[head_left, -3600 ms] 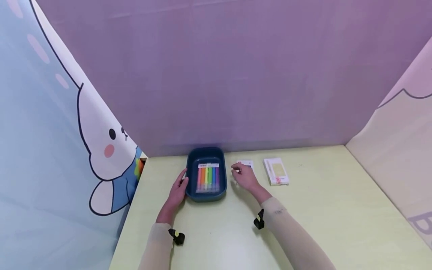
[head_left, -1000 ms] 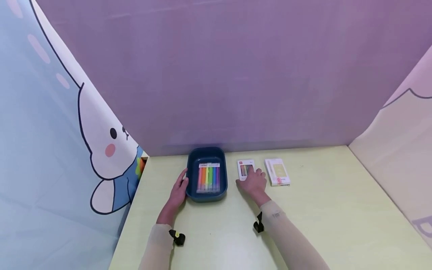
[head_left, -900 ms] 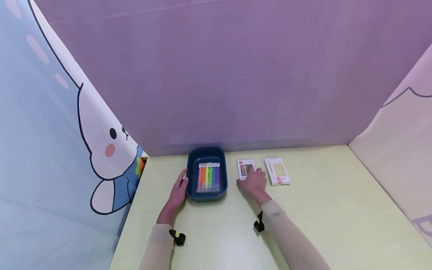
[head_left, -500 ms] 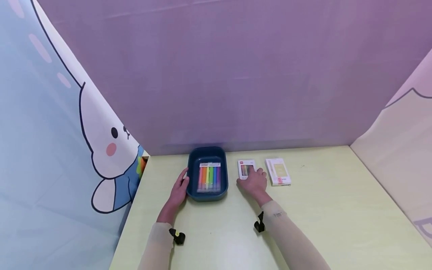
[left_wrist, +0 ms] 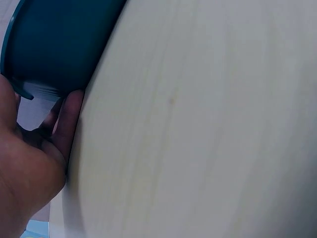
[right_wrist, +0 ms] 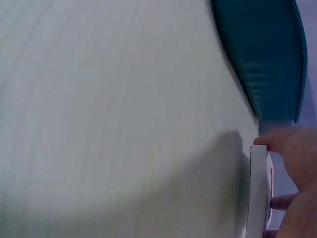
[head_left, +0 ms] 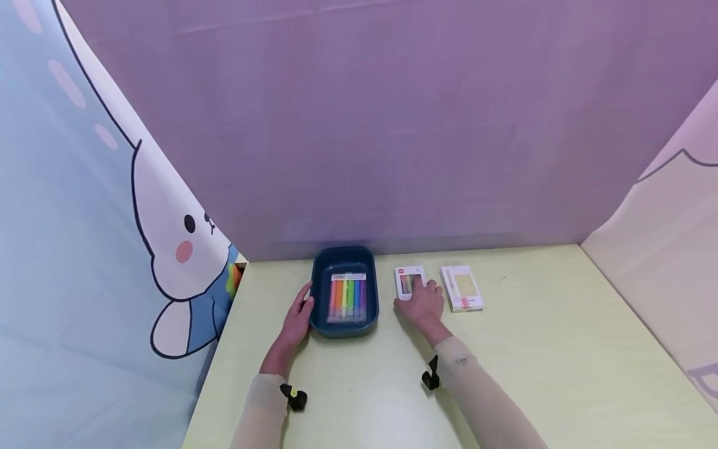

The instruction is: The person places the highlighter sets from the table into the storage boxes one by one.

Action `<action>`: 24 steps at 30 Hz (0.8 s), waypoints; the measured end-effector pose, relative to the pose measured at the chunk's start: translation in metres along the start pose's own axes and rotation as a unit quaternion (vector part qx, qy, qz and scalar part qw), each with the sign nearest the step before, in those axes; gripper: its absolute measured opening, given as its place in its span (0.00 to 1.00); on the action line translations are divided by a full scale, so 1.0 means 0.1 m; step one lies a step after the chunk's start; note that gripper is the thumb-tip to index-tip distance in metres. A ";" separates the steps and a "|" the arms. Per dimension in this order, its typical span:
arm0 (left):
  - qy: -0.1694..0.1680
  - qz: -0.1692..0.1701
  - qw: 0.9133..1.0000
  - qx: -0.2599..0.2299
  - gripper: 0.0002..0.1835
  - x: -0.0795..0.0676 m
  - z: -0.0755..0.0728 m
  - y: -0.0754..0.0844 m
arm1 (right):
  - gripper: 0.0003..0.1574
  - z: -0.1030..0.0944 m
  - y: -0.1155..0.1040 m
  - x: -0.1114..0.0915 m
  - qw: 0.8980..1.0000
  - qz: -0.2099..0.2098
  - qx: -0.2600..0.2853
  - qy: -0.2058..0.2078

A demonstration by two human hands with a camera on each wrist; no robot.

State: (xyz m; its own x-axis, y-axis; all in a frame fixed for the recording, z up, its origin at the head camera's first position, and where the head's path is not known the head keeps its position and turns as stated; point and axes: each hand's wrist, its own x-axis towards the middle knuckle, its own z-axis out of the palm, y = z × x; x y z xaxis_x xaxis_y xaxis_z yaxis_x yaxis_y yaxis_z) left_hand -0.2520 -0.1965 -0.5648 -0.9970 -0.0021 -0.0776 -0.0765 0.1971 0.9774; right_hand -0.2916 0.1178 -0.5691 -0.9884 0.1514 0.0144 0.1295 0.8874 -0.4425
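Note:
A dark blue-green plastic tray [head_left: 343,330] stands at the back left of the table, and a clear pack of rainbow-coloured markers [head_left: 346,299] lies flat in it. My left hand [head_left: 296,319] rests against the tray's left side; in the left wrist view its thumb is at the rim and its fingers touch the wall lower down. To the right of the tray lies a small white box [head_left: 405,272] with a window of coloured sticks. My right hand [head_left: 424,307] grips this box at its near end, thumb on the edge, a finger on the top face.
Another white box [head_left: 462,290] with a yellowish panel and a red label lies just right of the right hand. Purple cloth [head_left: 392,125] hangs behind the pale table [head_left: 359,399]. Printed side cloths, one with a rabbit [head_left: 174,249], flank the table.
Over three seconds ago my right hand was between the tray and the small box; it then moved right onto the box. In the last second both hands have stayed put.

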 end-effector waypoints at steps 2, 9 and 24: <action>-0.005 0.006 1.000 -0.006 0.27 -0.04 0.00 0.09 | 0.53 -0.02 -0.02 0.00 1.000 -0.001 -0.001 0.004; -0.002 0.005 1.000 0.018 0.27 0.00 -0.01 0.04 | 0.53 -0.09 -0.09 0.00 1.000 -0.007 -0.009 0.009; 0.007 0.021 1.000 0.005 0.26 0.09 0.00 -0.21 | 0.52 -0.29 -0.25 -0.08 1.000 -0.018 -0.013 0.011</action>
State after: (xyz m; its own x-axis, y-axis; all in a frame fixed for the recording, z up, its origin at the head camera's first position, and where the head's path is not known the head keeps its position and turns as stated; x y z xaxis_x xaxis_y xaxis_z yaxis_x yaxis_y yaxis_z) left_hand -0.2594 -0.2010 -0.5860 -0.9994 -0.0068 -0.0344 -0.0351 0.2076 0.9776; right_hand -0.2843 0.1073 -0.5323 -0.9904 0.1285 0.0505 0.0959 0.9035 -0.4177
